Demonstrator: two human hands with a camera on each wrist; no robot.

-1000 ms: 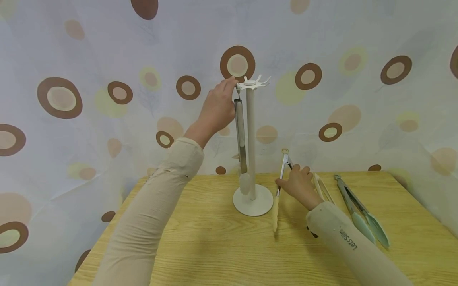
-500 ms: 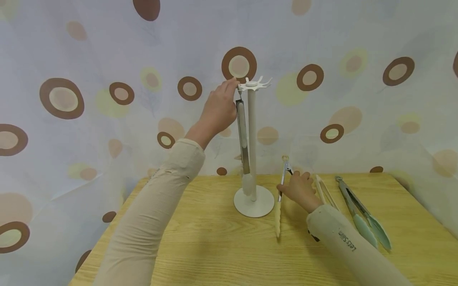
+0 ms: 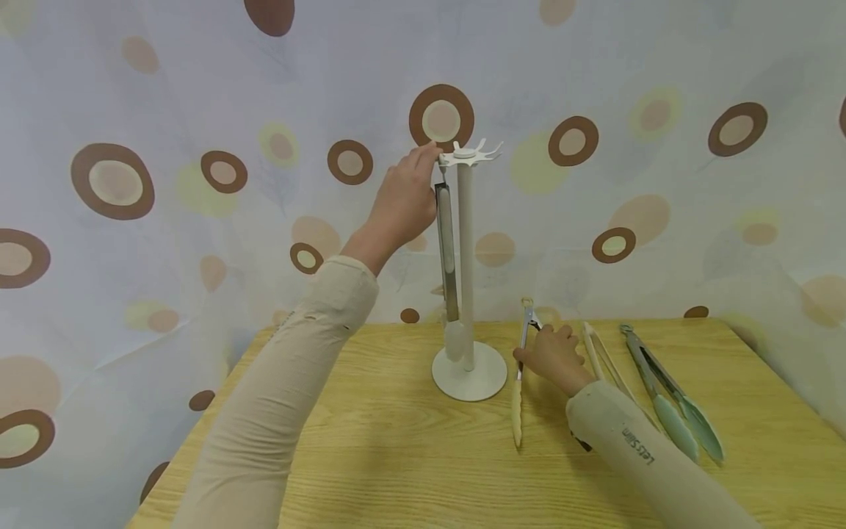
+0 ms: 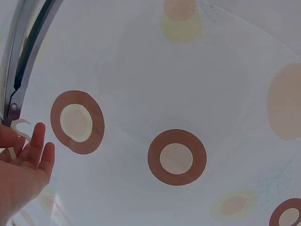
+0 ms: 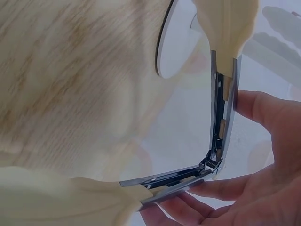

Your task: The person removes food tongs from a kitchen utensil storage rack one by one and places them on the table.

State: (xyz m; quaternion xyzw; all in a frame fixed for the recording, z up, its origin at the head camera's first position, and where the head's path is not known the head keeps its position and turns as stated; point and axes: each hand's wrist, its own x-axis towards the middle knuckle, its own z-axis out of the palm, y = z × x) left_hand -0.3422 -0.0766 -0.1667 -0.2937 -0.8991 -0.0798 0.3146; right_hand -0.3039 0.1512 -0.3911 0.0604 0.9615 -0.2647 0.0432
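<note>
At the top of a white utensil stand [image 3: 466, 257], my left hand [image 3: 405, 192] pinches the upper end of metal tongs with white heads [image 3: 450, 257], right at a hook. These tongs hang upright along the pole. In the left wrist view, thumb and forefinger of the left hand [image 4: 26, 165] meet at the end of the tongs [image 4: 19, 70]. Right of the base, my right hand [image 3: 554, 356] grips metal tongs with cream heads [image 3: 518, 411]. The right wrist view shows these cream tongs [image 5: 225, 103] spread wide, with the right hand's [image 5: 263, 179] thumb on one arm and fingers against the other.
On the wooden table [image 3: 370, 463], beige tongs [image 3: 604, 353] lie just beyond the right hand, partly behind the sleeve. Farther right lie grey tongs with green heads [image 3: 667, 397]. A patterned curtain [image 3: 264, 88] stands behind the table.
My right hand has lowered a little and shifted slightly right with the cream tongs, whose ring end has dropped. My left hand stays at the hook, and the hanging tongs sway slightly.
</note>
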